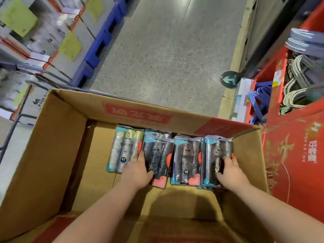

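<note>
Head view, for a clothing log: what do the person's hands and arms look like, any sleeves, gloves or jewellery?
Both forearms are bare, with no sleeve in sight. The left hand and right hand wear no gloves, and no watch, ring or band shows.

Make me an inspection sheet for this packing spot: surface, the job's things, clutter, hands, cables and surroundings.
Surface: floor of the big brown cardboard box, shadowed at the near side.
Job's things: four clear plastic packs of rolls in a row along the far wall. The pale-roll pack is leftmost, then come three with dark rolls: second pack, third pack, fourth pack.
Clutter: nothing seen.
Grippers: left hand grips the second pack; right hand grips the fourth pack.
Cables: nothing seen.
Surroundings: speckled grey floor; blue plastic pallets on the left; red cardboard bin of grey hangers on the right.
</note>
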Demonstrator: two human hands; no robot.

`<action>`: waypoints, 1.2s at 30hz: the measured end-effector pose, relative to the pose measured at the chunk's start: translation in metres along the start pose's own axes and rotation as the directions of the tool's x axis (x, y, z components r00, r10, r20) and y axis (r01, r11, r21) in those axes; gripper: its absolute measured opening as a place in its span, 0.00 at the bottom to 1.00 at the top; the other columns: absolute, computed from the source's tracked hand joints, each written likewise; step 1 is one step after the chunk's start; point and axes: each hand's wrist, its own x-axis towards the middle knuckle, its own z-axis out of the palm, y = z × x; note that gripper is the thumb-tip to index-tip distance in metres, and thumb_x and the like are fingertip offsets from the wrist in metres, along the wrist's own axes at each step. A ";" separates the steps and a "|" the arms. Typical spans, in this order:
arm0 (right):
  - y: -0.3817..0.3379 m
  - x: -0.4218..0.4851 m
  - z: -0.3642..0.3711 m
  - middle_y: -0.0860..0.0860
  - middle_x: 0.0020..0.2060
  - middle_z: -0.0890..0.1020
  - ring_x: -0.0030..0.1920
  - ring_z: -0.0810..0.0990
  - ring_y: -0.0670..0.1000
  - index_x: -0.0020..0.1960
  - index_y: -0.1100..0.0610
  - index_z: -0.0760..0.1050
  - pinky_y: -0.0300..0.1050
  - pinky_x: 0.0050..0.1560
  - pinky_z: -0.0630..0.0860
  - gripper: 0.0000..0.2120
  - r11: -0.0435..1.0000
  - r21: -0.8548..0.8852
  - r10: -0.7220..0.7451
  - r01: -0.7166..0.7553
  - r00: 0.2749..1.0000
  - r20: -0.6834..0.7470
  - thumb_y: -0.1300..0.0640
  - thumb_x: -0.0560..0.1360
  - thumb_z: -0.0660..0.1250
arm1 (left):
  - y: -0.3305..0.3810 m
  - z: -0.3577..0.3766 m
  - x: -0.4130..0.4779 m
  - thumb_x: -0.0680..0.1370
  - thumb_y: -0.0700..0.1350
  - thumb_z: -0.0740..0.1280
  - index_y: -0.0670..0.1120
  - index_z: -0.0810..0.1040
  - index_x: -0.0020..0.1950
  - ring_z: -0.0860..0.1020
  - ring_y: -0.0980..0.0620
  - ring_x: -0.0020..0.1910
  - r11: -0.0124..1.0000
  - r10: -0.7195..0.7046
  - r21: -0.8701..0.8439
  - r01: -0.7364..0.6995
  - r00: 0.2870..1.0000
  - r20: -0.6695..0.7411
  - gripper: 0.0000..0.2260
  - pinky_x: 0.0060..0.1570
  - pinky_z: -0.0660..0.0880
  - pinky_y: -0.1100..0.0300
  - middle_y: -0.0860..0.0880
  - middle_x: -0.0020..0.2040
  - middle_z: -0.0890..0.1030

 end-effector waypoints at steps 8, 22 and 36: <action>-0.001 0.006 0.006 0.58 0.76 0.55 0.69 0.64 0.65 0.73 0.55 0.60 0.53 0.67 0.65 0.28 0.996 0.062 0.062 -0.056 0.994 -0.091 0.51 0.76 0.65 | 0.007 0.007 0.019 0.72 0.51 0.71 0.42 0.60 0.73 0.72 0.40 0.65 0.937 -0.157 -0.323 0.137 0.987 -0.037 0.35 0.62 0.71 0.49 0.40 0.66 0.73; -0.001 0.007 0.010 0.58 0.68 0.64 0.58 0.76 0.63 0.70 0.54 0.62 0.57 0.58 0.76 0.28 0.945 0.316 0.118 -0.081 0.988 -0.099 0.55 0.74 0.70 | 0.012 0.012 0.023 0.73 0.41 0.72 0.41 0.66 0.68 0.76 0.41 0.61 0.782 -0.295 -0.562 0.270 0.954 0.047 0.27 0.59 0.71 0.53 0.41 0.63 0.76; -0.002 0.007 0.014 0.59 0.61 0.70 0.55 0.73 0.58 0.64 0.60 0.66 0.48 0.57 0.70 0.32 0.851 0.496 0.213 -0.173 0.977 -0.024 0.53 0.67 0.77 | 0.016 0.005 0.006 0.73 0.38 0.73 0.39 0.72 0.62 0.78 0.45 0.49 0.653 -0.287 -0.697 0.297 0.948 0.135 0.20 0.49 0.75 0.56 0.40 0.58 0.79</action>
